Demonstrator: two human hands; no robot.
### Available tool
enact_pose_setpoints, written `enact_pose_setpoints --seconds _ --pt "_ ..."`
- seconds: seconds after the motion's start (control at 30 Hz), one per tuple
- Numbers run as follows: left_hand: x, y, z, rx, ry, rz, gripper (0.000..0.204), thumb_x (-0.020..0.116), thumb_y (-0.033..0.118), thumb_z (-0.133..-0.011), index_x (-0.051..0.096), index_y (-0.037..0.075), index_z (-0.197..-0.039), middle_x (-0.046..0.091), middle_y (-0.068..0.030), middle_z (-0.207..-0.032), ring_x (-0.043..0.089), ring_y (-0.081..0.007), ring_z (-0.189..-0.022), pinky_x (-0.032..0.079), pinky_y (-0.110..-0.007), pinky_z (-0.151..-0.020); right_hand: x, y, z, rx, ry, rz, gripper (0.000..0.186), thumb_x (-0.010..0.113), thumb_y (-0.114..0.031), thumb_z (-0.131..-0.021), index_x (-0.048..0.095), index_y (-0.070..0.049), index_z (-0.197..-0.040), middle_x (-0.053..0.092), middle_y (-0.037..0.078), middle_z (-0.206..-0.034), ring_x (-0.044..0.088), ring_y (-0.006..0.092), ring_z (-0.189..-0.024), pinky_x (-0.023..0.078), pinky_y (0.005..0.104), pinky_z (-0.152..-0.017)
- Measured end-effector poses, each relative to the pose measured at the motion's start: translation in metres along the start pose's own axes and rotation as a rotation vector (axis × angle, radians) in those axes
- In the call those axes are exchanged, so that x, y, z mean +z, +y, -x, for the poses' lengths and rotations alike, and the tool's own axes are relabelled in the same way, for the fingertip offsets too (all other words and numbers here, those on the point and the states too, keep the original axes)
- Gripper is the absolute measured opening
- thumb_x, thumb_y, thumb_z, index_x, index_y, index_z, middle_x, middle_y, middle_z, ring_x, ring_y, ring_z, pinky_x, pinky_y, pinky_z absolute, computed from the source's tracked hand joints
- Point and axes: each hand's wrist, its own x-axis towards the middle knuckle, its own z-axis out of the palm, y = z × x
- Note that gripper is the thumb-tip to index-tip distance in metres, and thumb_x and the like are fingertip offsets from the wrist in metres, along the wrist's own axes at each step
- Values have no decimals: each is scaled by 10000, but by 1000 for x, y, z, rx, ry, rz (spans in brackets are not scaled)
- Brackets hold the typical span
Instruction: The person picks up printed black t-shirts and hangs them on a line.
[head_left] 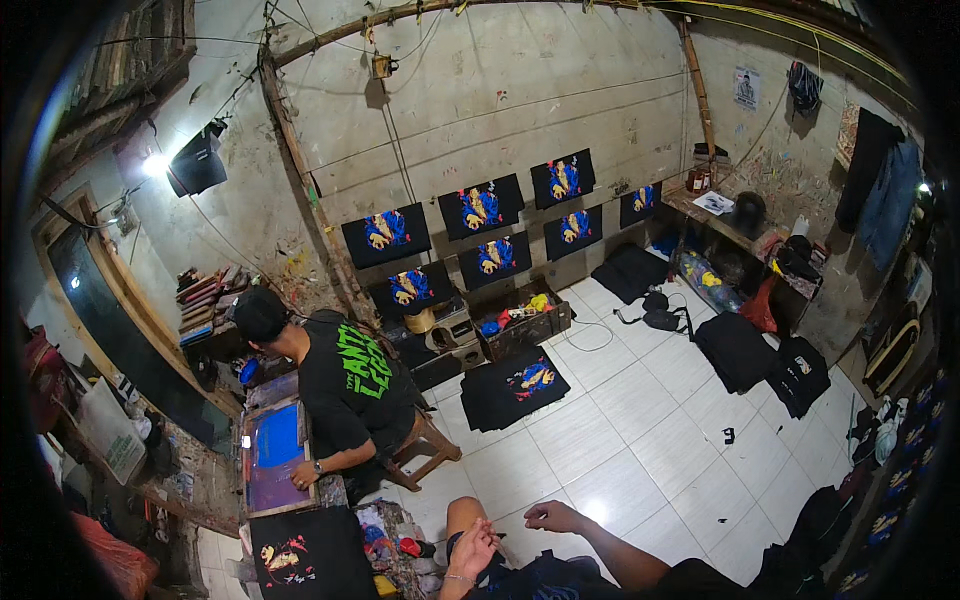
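Observation:
Near the lower edge, my left hand (475,548) is raised above my knee, palm turned up and fingers loosely stretched, with nothing in it that I can see. A band circles its wrist. My right hand (553,517) hovers to its right over the tiled floor, fingers bent inward and closed, with nothing visible in them. The two hands are apart. Nearest on the left is a black printed T-shirt (318,560) lying flat. Beside it, a co-worker (355,385) in a black T-shirt leans over a screen-printing frame (250,490) with a blue area.
Several printed black T-shirts (480,207) hang along the back wall. A folded printed shirt (515,388) lies on the floor before wooden crates (530,328). Dark cloth piles (735,352) lie to the right, near a cluttered table (735,215). A wooden stool (425,450) stands by the co-worker.

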Motion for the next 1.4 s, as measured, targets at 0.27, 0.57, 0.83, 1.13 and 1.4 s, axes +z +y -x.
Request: enact_pose_setpoints --seconds 0.27,0.57,0.83,1.13,1.4 --pt "17 -5 -1 -52 -10 -15 142 578 196 -861 558 61 -901 555 -43 -843 524 -168 -784 454 -298 -709 -10 12 8 5 64 -114 351 678 -276 -766 615 -25 -1004 636 40 -812 581 105 -736 467 250 -649" --pt "12 -10 -6 -77 -3 -41 166 555 196 -872 543 33 -895 556 -57 -855 506 -176 -765 449 -313 -709 -6 16 16 47 65 -205 355 688 -277 -756 625 -21 -994 636 43 -788 571 99 -705 458 244 -619" --pt "9 -8 -2 -65 -11 -20 160 562 204 -872 555 44 -879 551 -47 -851 512 -167 -806 443 -292 -734 -5 7 11 20 63 -179 357 679 -281 -765 620 -4 -982 636 50 -778 571 101 -703 462 250 -632" --pt "-2 -9 -7 -66 -20 -11 199 570 219 -860 552 24 -894 568 -61 -854 509 -192 -776 434 -312 -736 -1 8 11 16 82 -201 321 675 -264 -769 625 -10 -958 623 39 -753 564 95 -674 452 241 -592" --pt "2 -10 -8 -73 -88 -31 213 574 233 -858 554 26 -903 577 -59 -843 520 -186 -786 442 -317 -725 -2 8 9 49 3 -48 361 657 -307 -786 609 -52 -1037 635 31 -837 584 92 -756 473 243 -624"
